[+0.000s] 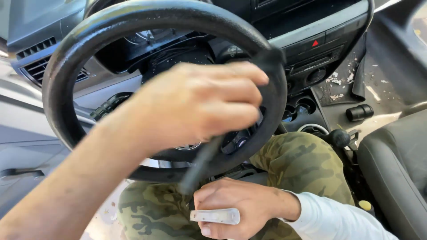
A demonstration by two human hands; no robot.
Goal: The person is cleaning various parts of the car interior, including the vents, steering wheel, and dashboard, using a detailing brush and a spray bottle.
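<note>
Car cabin, driver's seat: left hand (195, 104) wraps a dark bar (200, 164) slanting from the wheel (66, 80) down toward the lap; right hand (235, 206), nearer and just below, pinches a pale flat piece (215, 216).

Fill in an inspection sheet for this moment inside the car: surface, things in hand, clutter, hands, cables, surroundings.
Surface: camouflage trousers on the lap below the wheel; grey seat beside.
Things in hand: black steering wheel, worn rim; a dark blurred strip hangs from the left hand down past the rim; a small pale flat piece lies in the right hand.
Clutter: white scraps on the far floor; a black cylinder there.
Hands: left hand closed by the rim, its grip on the strip; right hand low on the lap.
Cables: nothing seen.
Surroundings: dashboard vents, red triangle button, gear knob.
</note>
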